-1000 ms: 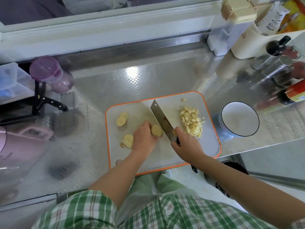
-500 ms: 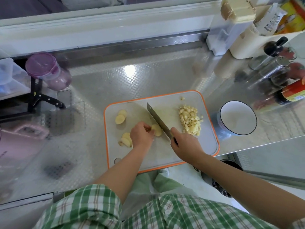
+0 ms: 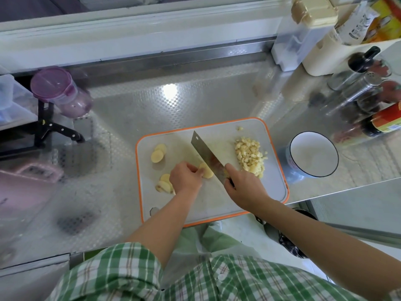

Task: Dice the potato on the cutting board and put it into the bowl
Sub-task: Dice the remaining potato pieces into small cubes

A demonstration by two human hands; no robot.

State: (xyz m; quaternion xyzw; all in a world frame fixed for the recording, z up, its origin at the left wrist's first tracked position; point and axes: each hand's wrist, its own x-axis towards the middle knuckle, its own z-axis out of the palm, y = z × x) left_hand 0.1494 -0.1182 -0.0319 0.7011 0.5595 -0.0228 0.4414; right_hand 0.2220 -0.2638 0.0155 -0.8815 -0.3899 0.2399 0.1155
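A white cutting board [image 3: 273,181] with an orange rim lies on the steel counter. My left hand [image 3: 184,178] pinches a stack of potato slices [image 3: 207,171] at the board's middle. My right hand [image 3: 245,187] grips the handle of a cleaver [image 3: 206,156], whose blade stands just right of those slices. A heap of diced potato [image 3: 250,156] lies to the right of the blade. More slices lie at the upper left [image 3: 158,154] and lower left [image 3: 163,183] of the board. An empty white bowl [image 3: 313,154] with a dark rim stands right of the board.
Bottles and shakers [image 3: 355,92] crowd the back right, with a white container [image 3: 293,44] behind them. A purple-lidded jar [image 3: 63,92] and a black-handled knife [image 3: 60,129] sit at the left. A pink object [image 3: 23,187] lies near the left. The counter edge runs just below the board.
My left hand shifted slightly left along the potato slices and the cleaver followed, its blade now further left on the board. The diced heap and bowl stayed put.
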